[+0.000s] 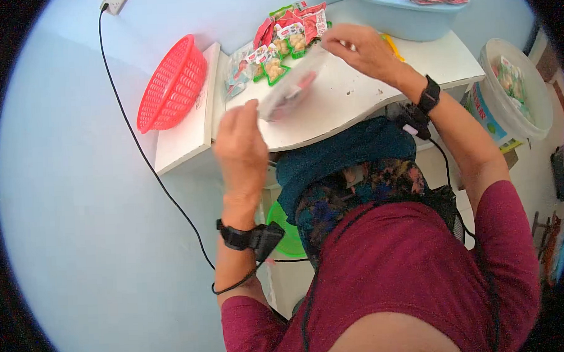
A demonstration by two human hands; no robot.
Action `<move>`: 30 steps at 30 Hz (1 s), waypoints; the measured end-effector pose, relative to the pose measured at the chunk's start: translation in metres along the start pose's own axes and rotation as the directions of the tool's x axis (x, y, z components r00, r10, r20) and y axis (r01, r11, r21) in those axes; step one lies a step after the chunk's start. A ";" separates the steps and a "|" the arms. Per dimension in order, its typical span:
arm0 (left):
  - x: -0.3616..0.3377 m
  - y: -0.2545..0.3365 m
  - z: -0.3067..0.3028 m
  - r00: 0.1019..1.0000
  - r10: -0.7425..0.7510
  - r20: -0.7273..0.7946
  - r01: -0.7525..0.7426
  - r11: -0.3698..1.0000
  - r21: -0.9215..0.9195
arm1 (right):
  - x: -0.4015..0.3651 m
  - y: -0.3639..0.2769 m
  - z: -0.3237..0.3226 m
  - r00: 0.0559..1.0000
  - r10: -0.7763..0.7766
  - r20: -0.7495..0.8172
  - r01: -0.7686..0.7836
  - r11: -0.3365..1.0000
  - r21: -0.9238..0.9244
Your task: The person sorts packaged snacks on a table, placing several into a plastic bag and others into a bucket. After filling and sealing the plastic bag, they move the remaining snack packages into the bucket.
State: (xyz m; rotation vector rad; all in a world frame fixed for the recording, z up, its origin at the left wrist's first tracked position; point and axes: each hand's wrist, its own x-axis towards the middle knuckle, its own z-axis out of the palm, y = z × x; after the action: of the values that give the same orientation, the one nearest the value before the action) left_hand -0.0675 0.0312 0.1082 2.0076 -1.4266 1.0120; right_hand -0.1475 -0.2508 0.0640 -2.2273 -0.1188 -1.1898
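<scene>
Between my hands a clear plastic bag (pixel 291 92), blurred by motion, is stretched above the white table; something reddish shows in or through it. My left hand (pixel 240 137) pinches its lower left end. The upper right end is pinched by my right hand (pixel 364 52), which is raised above the table. Just beyond the bag lie small green-edged packets (pixel 273 69) with pale contents, beside red and white packets (pixel 314 23). Clear, bluish packaging (pixel 238 78) lies to their left.
A red basket (pixel 173 86) leans at the table's left. A pale blue basin (pixel 401 20) holding packets stands at the back right, a yellow object (pixel 393 48) near it. A white bucket (pixel 487 100) stands right of the white table (pixel 354 105). A black cable (pixel 148 157) hangs along the wall.
</scene>
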 end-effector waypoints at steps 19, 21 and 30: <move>0.052 -0.019 -0.022 0.799 -0.492 0.346 0.601 0.654 -0.458 | 0.030 -0.040 -0.039 0.968 0.209 0.138 -0.246 0.892 0.380; 0.057 -0.016 -0.022 0.791 -0.513 0.334 0.611 0.623 -0.488 | 0.033 -0.038 -0.039 0.974 0.201 0.108 -0.228 0.893 0.388; 0.057 -0.013 -0.016 0.806 -0.506 0.308 0.559 0.478 -0.677 | 0.028 -0.036 -0.029 0.957 0.287 -0.049 -0.210 0.798 0.564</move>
State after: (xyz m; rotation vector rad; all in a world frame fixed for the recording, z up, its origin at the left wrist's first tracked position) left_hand -0.0496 0.0137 0.1638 1.6388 -0.8763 0.0196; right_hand -0.1642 -0.2428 0.1147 -1.5906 -0.0973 -0.9945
